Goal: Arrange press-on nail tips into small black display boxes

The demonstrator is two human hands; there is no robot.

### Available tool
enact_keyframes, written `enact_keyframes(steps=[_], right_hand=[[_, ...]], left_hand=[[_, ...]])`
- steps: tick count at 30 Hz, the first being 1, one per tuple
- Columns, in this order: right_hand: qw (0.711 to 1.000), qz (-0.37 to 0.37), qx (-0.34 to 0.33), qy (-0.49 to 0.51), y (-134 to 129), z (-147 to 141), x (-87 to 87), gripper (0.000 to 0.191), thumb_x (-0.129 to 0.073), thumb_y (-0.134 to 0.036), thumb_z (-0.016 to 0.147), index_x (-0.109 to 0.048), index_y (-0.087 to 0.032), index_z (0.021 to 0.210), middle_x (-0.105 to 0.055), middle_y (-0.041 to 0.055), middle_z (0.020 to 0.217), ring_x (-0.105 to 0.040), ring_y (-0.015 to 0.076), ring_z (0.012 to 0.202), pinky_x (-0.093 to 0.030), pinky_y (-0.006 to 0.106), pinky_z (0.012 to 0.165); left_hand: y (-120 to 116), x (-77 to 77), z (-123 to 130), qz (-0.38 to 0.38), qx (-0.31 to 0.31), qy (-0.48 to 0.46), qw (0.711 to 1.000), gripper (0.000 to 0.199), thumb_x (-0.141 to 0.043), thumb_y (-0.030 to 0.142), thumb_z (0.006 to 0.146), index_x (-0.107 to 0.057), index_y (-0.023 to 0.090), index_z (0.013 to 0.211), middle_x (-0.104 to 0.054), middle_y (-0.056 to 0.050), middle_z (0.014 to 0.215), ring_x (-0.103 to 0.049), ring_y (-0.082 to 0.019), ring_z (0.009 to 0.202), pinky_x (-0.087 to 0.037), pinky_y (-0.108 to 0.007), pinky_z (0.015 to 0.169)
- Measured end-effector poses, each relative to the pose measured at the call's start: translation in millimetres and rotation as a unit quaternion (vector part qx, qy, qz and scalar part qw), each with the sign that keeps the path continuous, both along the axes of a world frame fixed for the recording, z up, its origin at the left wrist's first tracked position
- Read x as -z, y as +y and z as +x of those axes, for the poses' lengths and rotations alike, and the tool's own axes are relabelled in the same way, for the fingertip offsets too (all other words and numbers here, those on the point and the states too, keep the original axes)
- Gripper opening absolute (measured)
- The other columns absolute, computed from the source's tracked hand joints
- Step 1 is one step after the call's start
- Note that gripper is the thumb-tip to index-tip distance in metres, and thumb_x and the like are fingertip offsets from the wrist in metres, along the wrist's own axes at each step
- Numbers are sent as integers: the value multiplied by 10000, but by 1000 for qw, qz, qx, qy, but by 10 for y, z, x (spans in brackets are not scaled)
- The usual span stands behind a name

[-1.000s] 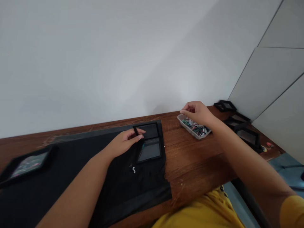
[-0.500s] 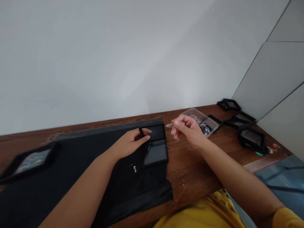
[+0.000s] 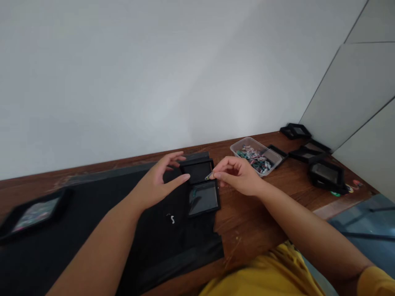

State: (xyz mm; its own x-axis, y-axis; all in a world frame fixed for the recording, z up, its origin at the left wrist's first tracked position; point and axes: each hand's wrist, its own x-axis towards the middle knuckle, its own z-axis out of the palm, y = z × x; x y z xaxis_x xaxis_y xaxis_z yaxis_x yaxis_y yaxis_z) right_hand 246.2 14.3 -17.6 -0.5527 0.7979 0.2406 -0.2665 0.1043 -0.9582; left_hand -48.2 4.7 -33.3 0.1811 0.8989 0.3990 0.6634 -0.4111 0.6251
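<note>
A black two-panel frame (image 3: 205, 215) lies opened out on the black mat (image 3: 148, 255), with a dark upper panel and a glossy lower one. My right hand (image 3: 236, 176) pinches a small pale pointed piece (image 3: 210, 177) between thumb and fingertips, at the right side where the panels meet. What kind of piece it is, I cannot make out. Over the left side of the upper panel, my left hand (image 3: 160, 179) is open, thumb and fingers spread and nothing between them. A small white curled bit (image 3: 172, 219) lies on the mat below the frame.
Behind my right hand stands a clear plastic tub (image 3: 274, 158) of small coloured pieces. Several black frames (image 3: 327, 174) are stacked at the right, by the wall. Another frame with a colourful filling (image 3: 38, 213) lies at the left on the mat. The wooden table (image 3: 247, 222) ends at front right.
My right hand has moved left and down with the pale piece to the frame. The left hand has lifted off the frame's left edge and its fingers have spread.
</note>
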Motion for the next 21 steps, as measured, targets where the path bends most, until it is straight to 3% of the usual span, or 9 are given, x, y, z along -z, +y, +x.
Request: enact_keyframes(steps=[5, 9, 13, 21], right_hand=[[998, -53, -34, -8, -11, 6, -4, 404, -933, -490, 879, -655, -230, 1015, -805, -16, 902, -607, 72, 587, -500, 196, 546], [997, -50, -51, 0, -7, 8, -5, 381, -898, -464, 912, -629, -232, 1050, -787, -32, 900, -609, 65, 575, -481, 186, 533], [997, -38, -69, 1, -21, -1, -2, 358, -875, -441, 927, -618, -236, 1069, -757, -48, 859, -598, 70, 578, -490, 193, 546], [997, -32, -67, -11, -97, -26, -27, 350, -868, -401, 935, -609, -239, 1105, -759, -36, 866, -633, 89, 688, -513, 189, 612]], left_hand=[[-130, -221, 177, 246, -26, 56, 967, 411, -722, 433, 1050, -664, 304, 1436, -785, -90, 1355, -759, -309, 1227, -616, -517, 1099], [-219, -334, 363, 343, 26, 114, 932, 306, -768, 351, 1028, -716, 314, 1327, -814, -68, 1263, -773, -310, 1171, -608, -523, 1079], [-246, -282, 494, 359, 83, 123, 922, 304, -722, 394, 1062, -731, 283, 1345, -836, -77, 1221, -776, -314, 1163, -627, -500, 1030], [-238, -179, 513, 288, 113, 110, 945, 499, -725, 624, 1046, -758, 288, 1413, -850, -93, 1251, -792, -327, 1147, -642, -516, 1055]])
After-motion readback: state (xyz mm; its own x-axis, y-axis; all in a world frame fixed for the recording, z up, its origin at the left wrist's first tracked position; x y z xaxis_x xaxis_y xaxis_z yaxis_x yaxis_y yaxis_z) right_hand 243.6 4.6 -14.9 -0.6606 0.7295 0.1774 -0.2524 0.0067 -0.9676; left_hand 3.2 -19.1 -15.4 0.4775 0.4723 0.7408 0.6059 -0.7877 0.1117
